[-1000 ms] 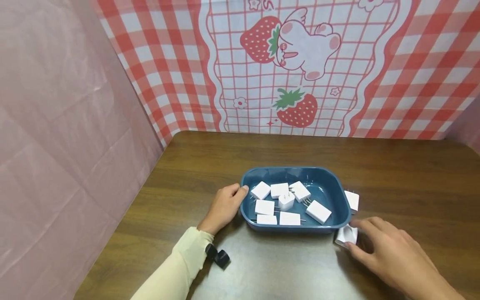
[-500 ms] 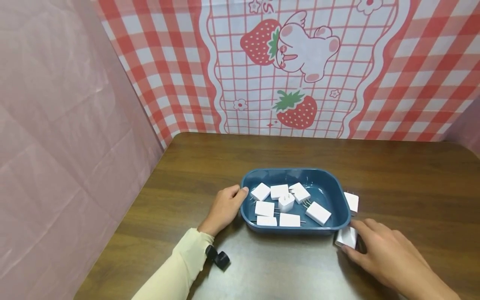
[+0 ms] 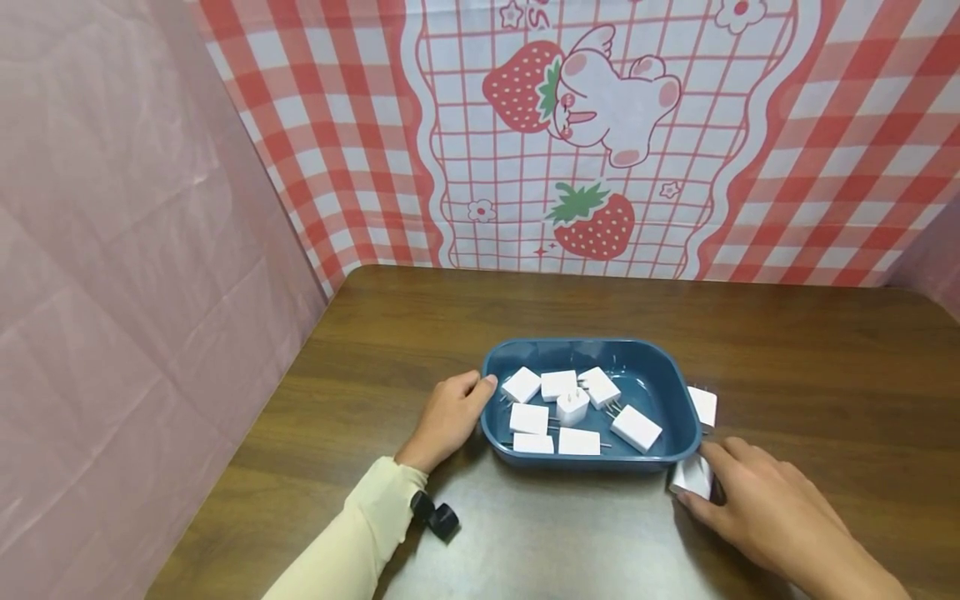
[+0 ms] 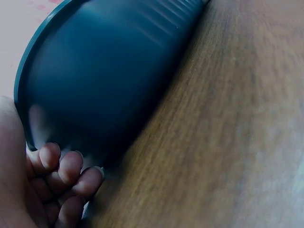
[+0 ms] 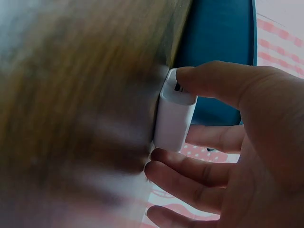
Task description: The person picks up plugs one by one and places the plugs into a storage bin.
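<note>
In the head view my left hand (image 3: pixel 444 419) holds the left end of a blue tray (image 3: pixel 662 392), its thumb over the rim. The left wrist view has the curled fingers (image 4: pixel 70 167) against the tray's outer wall. My right hand (image 3: pixel 772 498) pinches a white USB wall charger (image 3: pixel 691 478) by the tray's near right corner. In the right wrist view the thumb lies on the charger's port end, beside the dark USB slot, and fingers reach its opposite end. That charger's long side lies along the tabletop. Several white chargers (image 3: pixel 637 428) with metal prongs lie inside the tray.
Another white charger (image 3: pixel 702 407) lies just outside the tray's right side, prongs pointing away. The wooden table (image 3: pixel 420 308) extends to a red-and-white checked cloth (image 3: pixel 360 150) at the back. A pink cloth (image 3: pixel 150 292) hangs at the left.
My right thumb has moved left along the charger's near end, closing the fingers and thumb around it. The left hand and tray have stayed in place.
</note>
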A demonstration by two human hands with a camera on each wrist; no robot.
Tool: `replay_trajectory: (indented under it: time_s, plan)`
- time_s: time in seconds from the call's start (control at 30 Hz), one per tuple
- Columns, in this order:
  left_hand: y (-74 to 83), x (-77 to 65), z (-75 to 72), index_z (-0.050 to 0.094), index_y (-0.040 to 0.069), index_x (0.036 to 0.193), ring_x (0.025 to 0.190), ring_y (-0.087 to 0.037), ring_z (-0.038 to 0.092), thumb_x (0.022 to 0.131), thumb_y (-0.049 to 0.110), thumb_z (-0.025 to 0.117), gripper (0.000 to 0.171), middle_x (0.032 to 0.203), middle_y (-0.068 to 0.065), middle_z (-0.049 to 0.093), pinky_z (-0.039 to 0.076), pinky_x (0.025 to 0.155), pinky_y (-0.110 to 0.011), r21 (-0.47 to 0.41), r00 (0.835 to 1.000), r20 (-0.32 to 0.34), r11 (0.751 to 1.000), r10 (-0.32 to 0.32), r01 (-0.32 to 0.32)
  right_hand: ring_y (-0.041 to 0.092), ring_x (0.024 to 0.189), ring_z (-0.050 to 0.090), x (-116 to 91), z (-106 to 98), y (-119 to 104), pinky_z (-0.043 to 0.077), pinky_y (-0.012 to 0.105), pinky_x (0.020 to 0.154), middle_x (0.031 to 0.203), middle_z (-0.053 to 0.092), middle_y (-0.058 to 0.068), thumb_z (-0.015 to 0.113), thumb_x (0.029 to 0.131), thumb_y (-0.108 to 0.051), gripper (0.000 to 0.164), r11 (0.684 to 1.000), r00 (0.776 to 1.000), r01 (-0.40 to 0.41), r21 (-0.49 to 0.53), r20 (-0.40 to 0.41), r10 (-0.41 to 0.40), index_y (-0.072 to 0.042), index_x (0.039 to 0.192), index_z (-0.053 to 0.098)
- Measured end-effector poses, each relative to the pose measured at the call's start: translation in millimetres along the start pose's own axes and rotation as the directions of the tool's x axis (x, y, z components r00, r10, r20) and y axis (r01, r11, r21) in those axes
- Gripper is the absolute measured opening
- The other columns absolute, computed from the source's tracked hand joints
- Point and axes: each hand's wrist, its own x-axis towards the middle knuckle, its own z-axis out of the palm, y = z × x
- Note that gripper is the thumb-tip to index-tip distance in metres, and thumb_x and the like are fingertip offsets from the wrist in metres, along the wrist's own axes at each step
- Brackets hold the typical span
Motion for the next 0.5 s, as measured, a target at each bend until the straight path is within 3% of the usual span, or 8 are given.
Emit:
replay_trajectory:
  time_s: [0.2, 0.5]
  plan:
    - [-0.9, 0.4, 0.8, 0.047, 0.015, 0.064, 0.056, -0.015, 0.045, 0.099, 0.04, 0.055, 0.044, 0.058, 0.003, 0.042, 0.033, 0.053, -0.031, -0.002, 1.0, -0.005, 1.0, 0.011, -0.011, 0.038, 0.09, 0.062, -1.1, 1.4, 2.1, 0.05, 0.067, 0.077, 0.112, 0.062, 0.026, 0.077, 0.073, -0.066, 0.085, 1.0, 1.0, -0.008, -0.004, -0.005, 0.008, 0.0, 0.125, 0.062]
    - [-1.2, -0.1, 0.4, 0.046, 0.014, 0.064, 0.055, -0.015, 0.043, 0.099, 0.04, 0.055, 0.045, 0.058, 0.003, 0.04, 0.032, 0.053, -0.03, -0.013, 1.0, -0.009, 1.0, 0.015, -0.015, 0.035, 0.09, 0.061, -2.3, 4.1, 9.5, 0.05, 0.067, 0.076, 0.11, 0.063, 0.021, 0.074, 0.073, -0.071, 0.089, 1.0, 1.0, -0.024, 0.008, 0.017, 0.024, -0.002, 0.129, 0.061]
